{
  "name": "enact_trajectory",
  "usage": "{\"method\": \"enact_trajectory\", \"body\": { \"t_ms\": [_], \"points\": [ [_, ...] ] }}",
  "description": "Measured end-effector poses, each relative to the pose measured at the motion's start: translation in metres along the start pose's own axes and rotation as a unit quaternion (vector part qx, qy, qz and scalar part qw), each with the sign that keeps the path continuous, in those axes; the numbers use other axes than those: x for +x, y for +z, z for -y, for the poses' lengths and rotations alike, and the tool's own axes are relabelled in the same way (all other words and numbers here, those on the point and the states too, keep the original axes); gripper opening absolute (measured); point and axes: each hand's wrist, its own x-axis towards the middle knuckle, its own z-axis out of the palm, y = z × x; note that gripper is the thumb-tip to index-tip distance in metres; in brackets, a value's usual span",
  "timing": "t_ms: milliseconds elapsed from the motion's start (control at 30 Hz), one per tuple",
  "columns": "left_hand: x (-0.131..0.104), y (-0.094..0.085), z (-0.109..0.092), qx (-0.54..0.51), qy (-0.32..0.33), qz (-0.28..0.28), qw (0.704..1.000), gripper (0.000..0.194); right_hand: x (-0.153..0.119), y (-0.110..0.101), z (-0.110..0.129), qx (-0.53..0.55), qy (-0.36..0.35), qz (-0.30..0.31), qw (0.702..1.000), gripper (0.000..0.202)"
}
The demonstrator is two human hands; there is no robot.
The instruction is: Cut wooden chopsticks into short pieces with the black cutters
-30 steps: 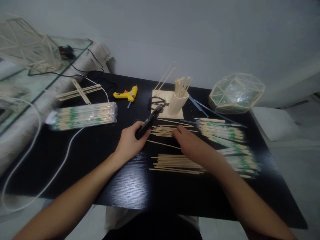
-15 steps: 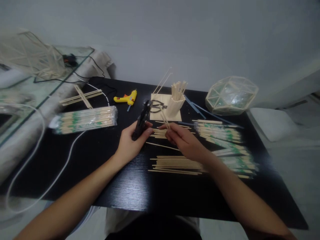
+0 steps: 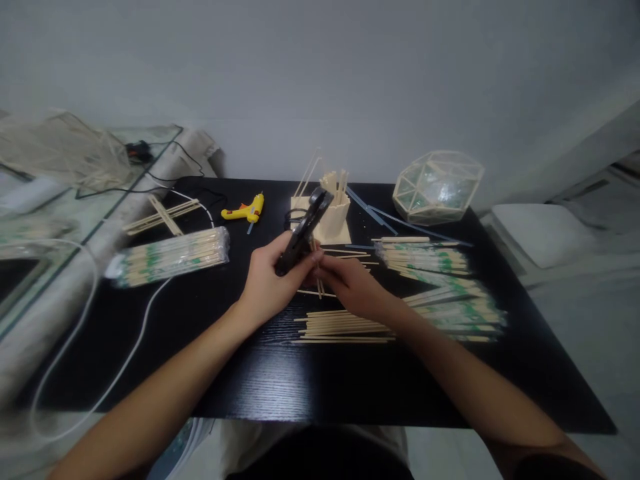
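My left hand (image 3: 267,283) is closed around a long black tool (image 3: 305,230) with a rounded upper end, tilted up and to the right; its exact kind does not show. My right hand (image 3: 357,283) pinches a few thin wooden sticks (image 3: 321,287), held nearly upright. The fingertips of both hands meet at these sticks. Just beyond the hands stands a holder made of wooden sticks (image 3: 334,221), filled with more sticks, on a square stick base, partly hidden by the black tool. Loose wooden sticks (image 3: 345,327) lie in a row nearer to me.
A yellow glue gun (image 3: 245,210) and a plastic-wrapped stick bundle (image 3: 175,255) lie left, near a white cable (image 3: 145,320). At right are green-and-white stick packs (image 3: 450,310), a faceted stick frame (image 3: 439,187) and grey strips (image 3: 370,212). A glass-topped table (image 3: 150,163) stands at far left.
My right hand has moved left with its sticks, which now reach my left fingertips beside the black tool. The view has shifted slightly.
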Motion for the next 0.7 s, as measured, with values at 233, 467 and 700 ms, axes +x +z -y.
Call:
{"method": "enact_trajectory", "body": {
  "t_ms": [233,467,700],
  "points": [
    [-0.008,-0.001,0.005,-0.013,-0.001,0.016,1.0,0.024,0.0,0.006,-0.008,-0.042,0.0,0.01,0.999,0.019],
    [-0.013,-0.008,0.004,-0.011,-0.018,0.027,0.999,0.025,-0.001,0.015,-0.013,-0.06,-0.016,0.03,0.998,0.02],
    [-0.021,-0.016,0.006,-0.004,-0.007,0.029,1.0,0.02,-0.003,0.021,-0.01,-0.078,-0.043,0.032,0.996,0.022]
  ]
}}
